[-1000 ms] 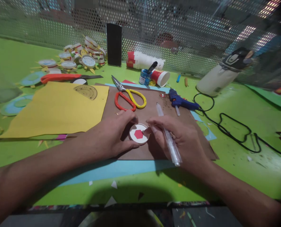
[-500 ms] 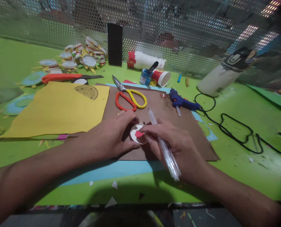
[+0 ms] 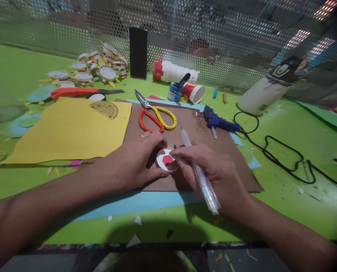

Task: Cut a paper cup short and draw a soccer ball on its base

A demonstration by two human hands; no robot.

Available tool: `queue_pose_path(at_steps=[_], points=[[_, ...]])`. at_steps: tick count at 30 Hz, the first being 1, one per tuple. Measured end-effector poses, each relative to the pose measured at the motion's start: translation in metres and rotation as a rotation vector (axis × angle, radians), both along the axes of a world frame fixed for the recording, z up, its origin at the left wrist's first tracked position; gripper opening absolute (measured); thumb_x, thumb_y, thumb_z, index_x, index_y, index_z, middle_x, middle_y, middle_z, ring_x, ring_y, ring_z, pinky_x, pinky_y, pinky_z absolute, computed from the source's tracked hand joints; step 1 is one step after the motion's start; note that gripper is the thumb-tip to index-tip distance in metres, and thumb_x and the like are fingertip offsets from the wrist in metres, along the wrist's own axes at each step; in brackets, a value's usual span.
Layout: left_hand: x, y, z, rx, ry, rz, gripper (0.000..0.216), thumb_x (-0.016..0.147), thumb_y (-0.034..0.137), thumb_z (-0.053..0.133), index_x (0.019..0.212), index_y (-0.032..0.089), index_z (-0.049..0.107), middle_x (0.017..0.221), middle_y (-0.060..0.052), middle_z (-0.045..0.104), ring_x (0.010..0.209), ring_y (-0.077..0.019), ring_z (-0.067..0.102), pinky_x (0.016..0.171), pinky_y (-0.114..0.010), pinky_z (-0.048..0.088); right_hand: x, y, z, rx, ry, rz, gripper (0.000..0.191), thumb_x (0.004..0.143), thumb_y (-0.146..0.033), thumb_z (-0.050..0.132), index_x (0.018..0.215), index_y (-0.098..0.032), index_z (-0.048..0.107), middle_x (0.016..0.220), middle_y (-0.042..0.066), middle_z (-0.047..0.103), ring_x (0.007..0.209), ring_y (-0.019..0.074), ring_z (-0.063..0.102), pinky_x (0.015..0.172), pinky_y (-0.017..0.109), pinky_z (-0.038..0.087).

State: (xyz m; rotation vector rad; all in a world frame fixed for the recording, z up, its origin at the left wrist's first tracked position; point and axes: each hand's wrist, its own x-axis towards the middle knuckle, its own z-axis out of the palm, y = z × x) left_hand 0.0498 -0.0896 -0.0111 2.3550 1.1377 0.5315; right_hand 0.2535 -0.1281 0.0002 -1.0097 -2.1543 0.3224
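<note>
The white disc point(image 3: 166, 159) lies flat on the brown sheet point(image 3: 191, 128), near the front middle of the green counter point(image 3: 270, 204). A red hexagon piece point(image 3: 167, 160) sits on its face, roughly centred, and no other decoration shows on it. The left hand point(image 3: 134, 162) curls round the disc's left rim, thumb below and fingers above, pinching it in place. The right hand point(image 3: 214, 173) has its fingers closed on a clear stick point(image 3: 201, 175) that runs slantwise through the fist, while its fingertips press on the right edge of the red piece.

Judging by how things lie, the red piece is placed but is being seated or nudged. Whether it is glued down cannot be told.

Beyond the hands, orange-and-yellow scissors point(image 3: 154, 115) rest on the brown sheet. A blue glue gun point(image 3: 218, 121) lies at the sheet's far right corner, its black cable point(image 3: 279, 151) trailing off right. A yellow sheet point(image 3: 69, 130) with a protractor point(image 3: 104, 109) on it lies to the left. At the back left is a heap of trimmed discs point(image 3: 100, 66) with paper points around them, so this disc looks far less dressed than those.
</note>
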Motion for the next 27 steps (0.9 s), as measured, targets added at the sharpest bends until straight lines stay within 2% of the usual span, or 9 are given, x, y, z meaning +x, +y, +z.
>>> queue_pose_path(at_steps=[7,15,20,27], points=[[0.0004,0.0002,-0.0012,0.028,0.000,-0.003,0.038,0.081,0.050,0.063,0.099,0.019,0.050,0.090,-0.003,0.059,0.071,-0.0165,0.057,0.060,-0.028,0.041,0.0002,-0.0010,-0.0021,-0.018,-0.018,0.010,0.018,0.087,-0.009,0.057,0.100,-0.016,0.068,0.081,0.007,0.066,0.069,0.0156,0.055,0.061,0.028,0.043],[0.0010,0.0009,-0.0008,0.030,-0.007,-0.011,0.037,0.082,0.049,0.063,0.100,0.020,0.050,0.088,-0.001,0.059,0.068,-0.0152,0.056,0.059,-0.028,0.041,-0.0011,0.0000,-0.0035,-0.001,0.002,-0.001,0.018,0.089,-0.011,0.056,0.101,-0.018,0.067,0.081,0.005,0.066,0.069,0.0153,0.058,0.062,0.028,0.045],[0.0007,0.0003,-0.0012,-0.020,-0.004,0.011,0.038,0.081,0.053,0.062,0.099,0.021,0.050,0.086,-0.001,0.060,0.066,-0.0156,0.056,0.057,-0.028,0.041,0.0013,-0.0006,0.0009,-0.001,0.052,-0.071,0.017,0.089,-0.014,0.056,0.102,-0.020,0.066,0.083,0.003,0.070,0.073,0.0157,0.064,0.065,0.029,0.050],[-0.0004,-0.0007,-0.0013,-0.047,-0.007,0.026,0.040,0.079,0.048,0.066,0.107,0.023,0.050,0.099,-0.005,0.063,0.081,-0.0213,0.063,0.065,-0.033,0.047,0.0069,0.0080,0.0049,-0.092,0.167,-0.191,0.018,0.088,-0.013,0.056,0.103,-0.019,0.064,0.086,0.004,0.074,0.077,0.0163,0.071,0.072,0.031,0.056]])
